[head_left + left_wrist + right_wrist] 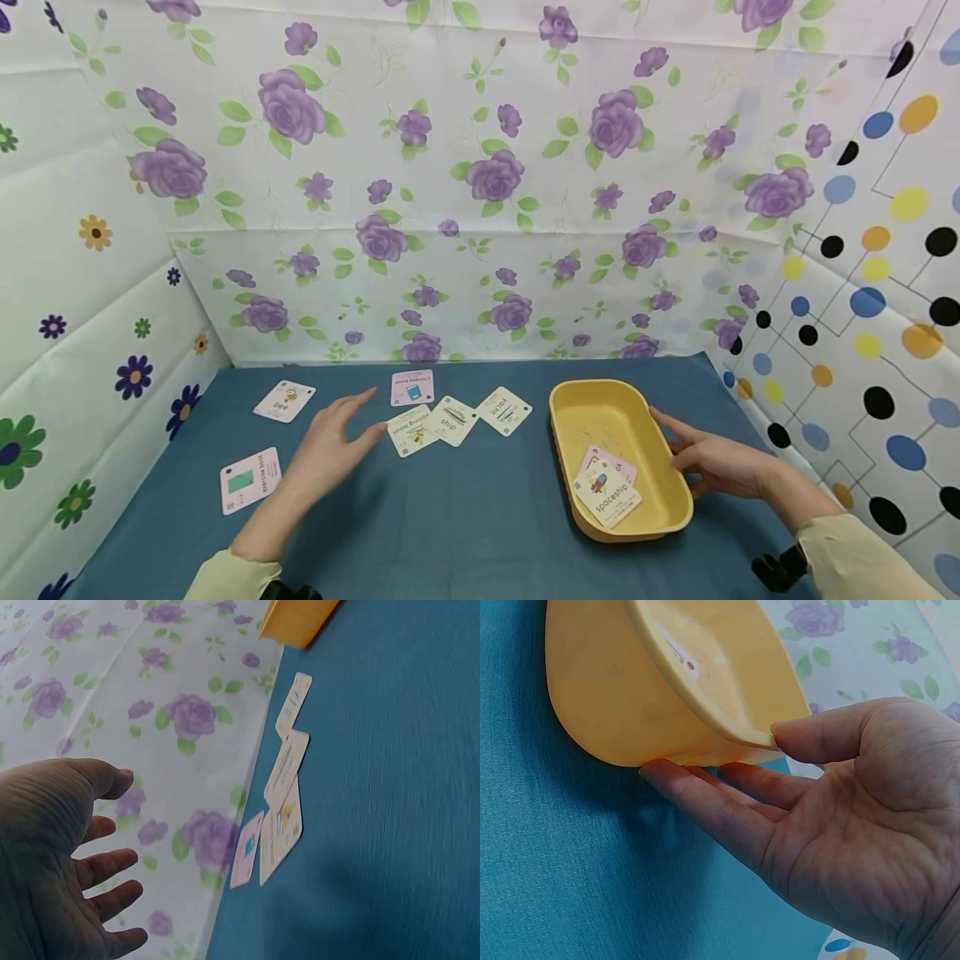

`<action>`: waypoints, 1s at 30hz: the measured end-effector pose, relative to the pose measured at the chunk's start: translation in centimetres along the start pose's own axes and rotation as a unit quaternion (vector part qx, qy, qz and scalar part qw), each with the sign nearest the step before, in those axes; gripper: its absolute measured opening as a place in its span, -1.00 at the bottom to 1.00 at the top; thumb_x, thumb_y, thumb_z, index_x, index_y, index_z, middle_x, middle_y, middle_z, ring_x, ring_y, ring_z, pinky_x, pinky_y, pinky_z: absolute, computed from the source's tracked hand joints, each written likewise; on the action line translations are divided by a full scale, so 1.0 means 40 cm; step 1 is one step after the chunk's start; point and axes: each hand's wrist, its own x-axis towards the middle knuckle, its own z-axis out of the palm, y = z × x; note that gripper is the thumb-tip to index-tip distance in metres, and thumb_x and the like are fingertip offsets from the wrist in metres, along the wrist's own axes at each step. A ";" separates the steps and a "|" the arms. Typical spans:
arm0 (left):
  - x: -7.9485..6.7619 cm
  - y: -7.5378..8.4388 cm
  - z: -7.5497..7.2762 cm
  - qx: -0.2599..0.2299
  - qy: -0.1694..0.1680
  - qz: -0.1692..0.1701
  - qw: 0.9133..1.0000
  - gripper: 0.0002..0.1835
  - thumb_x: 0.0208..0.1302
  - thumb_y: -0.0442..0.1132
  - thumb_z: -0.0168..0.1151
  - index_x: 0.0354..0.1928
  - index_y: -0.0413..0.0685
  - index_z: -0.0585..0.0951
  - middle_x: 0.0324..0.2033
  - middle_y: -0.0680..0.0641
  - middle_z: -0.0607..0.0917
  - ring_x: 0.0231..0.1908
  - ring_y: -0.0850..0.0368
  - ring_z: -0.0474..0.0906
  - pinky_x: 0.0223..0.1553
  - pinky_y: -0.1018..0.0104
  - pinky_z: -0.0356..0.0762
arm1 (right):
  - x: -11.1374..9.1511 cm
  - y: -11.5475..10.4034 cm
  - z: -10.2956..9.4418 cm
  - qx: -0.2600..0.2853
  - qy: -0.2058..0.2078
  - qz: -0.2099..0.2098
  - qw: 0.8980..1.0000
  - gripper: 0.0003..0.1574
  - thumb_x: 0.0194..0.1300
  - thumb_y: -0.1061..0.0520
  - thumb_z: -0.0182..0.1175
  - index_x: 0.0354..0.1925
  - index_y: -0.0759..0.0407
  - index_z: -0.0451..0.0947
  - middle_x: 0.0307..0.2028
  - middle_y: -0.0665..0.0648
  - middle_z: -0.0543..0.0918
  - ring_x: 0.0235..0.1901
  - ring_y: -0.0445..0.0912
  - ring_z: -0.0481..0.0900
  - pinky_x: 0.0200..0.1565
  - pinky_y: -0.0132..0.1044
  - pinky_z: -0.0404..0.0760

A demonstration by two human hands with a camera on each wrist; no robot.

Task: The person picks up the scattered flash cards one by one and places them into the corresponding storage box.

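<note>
My right hand (723,467) holds a yellow plastic basket (671,500) by its right side. In the right wrist view the thumb presses the rim while the fingers reach under the basket's bottom. Inside lie a white spaceship card (611,498) and a pink card (624,468) partly hidden beneath it. My left hand (330,446), fingers spread and holding nothing, is over the left part of the table. Closest to its thumb is a sailing boat card (408,435), overlapping a ship card (453,421); a yacht card (504,411) follows to the right.
A pink Chinese book card (412,388) lies behind the boat cards. At the left are a bee card (285,401) and a pink exercise book card (250,481). Floral sheeting (450,275) walls the back of the blue table (450,533); patterned sheets flank both sides.
</note>
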 end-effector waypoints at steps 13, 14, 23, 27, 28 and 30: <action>-0.033 -0.076 -0.056 0.042 -0.004 -0.024 0.999 -0.23 0.47 0.16 0.21 0.52 -0.14 0.32 0.38 -0.40 0.38 0.36 -0.53 0.18 0.22 -0.51 0.19 | -0.001 0.002 -0.003 0.003 -0.002 -0.003 1.000 0.21 0.50 0.21 0.12 0.63 -0.27 -0.52 0.52 0.60 -0.22 0.26 0.28 0.49 0.00 0.24 0.62; -0.037 -0.086 -0.060 0.047 -0.008 -0.030 0.998 -0.22 0.46 0.17 0.20 0.52 -0.15 0.32 0.38 -0.42 0.37 0.36 -0.55 0.16 0.21 -0.53 0.18 | 0.000 0.003 -0.003 0.003 -0.003 -0.003 1.000 0.21 0.50 0.21 0.12 0.63 -0.28 -0.52 0.52 0.60 -0.22 0.26 0.28 0.49 0.00 0.24 0.62; -0.068 -0.173 -0.095 0.080 -0.041 -0.080 0.993 -0.09 0.42 0.32 0.14 0.53 -0.22 0.28 0.36 -0.53 0.31 0.30 -0.67 0.12 0.15 -0.60 0.14 | 0.005 0.007 -0.004 0.008 -0.001 -0.001 1.000 0.22 0.49 0.22 0.12 0.63 -0.32 -0.52 0.53 0.60 -0.23 0.25 0.29 0.49 -0.01 0.26 0.63; -0.075 -0.203 -0.107 0.088 -0.050 -0.099 0.990 -0.06 0.41 0.35 0.13 0.52 -0.24 0.27 0.37 -0.54 0.28 0.30 -0.69 0.10 0.15 -0.61 0.11 | 0.006 0.008 -0.006 0.009 0.001 0.001 1.000 0.22 0.49 0.23 0.12 0.63 -0.33 -0.51 0.53 0.59 -0.23 0.25 0.28 0.50 -0.01 0.25 0.63; -0.077 -0.211 -0.110 0.090 -0.053 -0.106 0.989 -0.06 0.41 0.35 0.12 0.52 -0.25 0.27 0.38 -0.54 0.27 0.30 -0.69 0.09 0.16 -0.61 0.10 | 0.006 0.008 -0.006 0.009 0.002 0.002 1.000 0.22 0.49 0.22 0.12 0.63 -0.33 -0.51 0.53 0.59 -0.24 0.25 0.28 0.50 -0.01 0.25 0.63; -0.079 -0.229 -0.115 0.098 -0.058 -0.115 0.987 -0.07 0.42 0.33 0.13 0.52 -0.28 0.27 0.37 -0.56 0.27 0.29 -0.69 0.10 0.17 -0.60 0.10 | 0.007 0.007 -0.007 0.009 0.002 0.002 1.000 0.22 0.49 0.22 0.12 0.63 -0.33 -0.51 0.53 0.59 -0.24 0.25 0.28 0.50 -0.01 0.25 0.63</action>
